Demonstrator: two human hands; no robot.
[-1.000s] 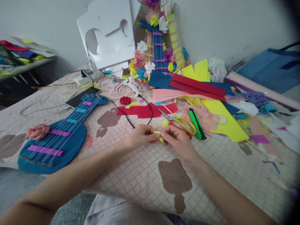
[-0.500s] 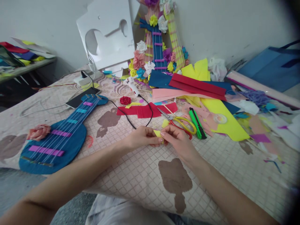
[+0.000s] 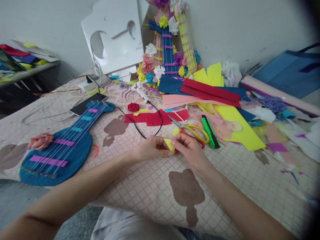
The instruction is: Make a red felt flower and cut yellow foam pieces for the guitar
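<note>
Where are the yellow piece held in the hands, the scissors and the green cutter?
Held yellow piece point(image 3: 169, 144): head view, on its exposed face.
Scissors point(image 3: 182, 125): head view, where blades meet handles.
Green cutter point(image 3: 210, 132): head view, middle of its body.

- Dial centre: paper piece point(image 3: 169, 144) between left hand point(image 3: 153, 147) and right hand point(image 3: 188, 146).
- 9 o'clock: guitar point(image 3: 78, 143) on the table point(image 3: 140, 186), flower point(image 3: 41, 141) on its body.
- 11 o'clock: glue gun point(image 3: 140, 91); farther back, foam board point(image 3: 117, 23).
- 12 o'clock, far back: upright guitars point(image 3: 168, 46).
- 2 o'clock: scissors point(image 3: 183, 125), then cutter point(image 3: 210, 131), then tape roll point(image 3: 239, 128) on paper sheets point(image 3: 246, 133).
</note>
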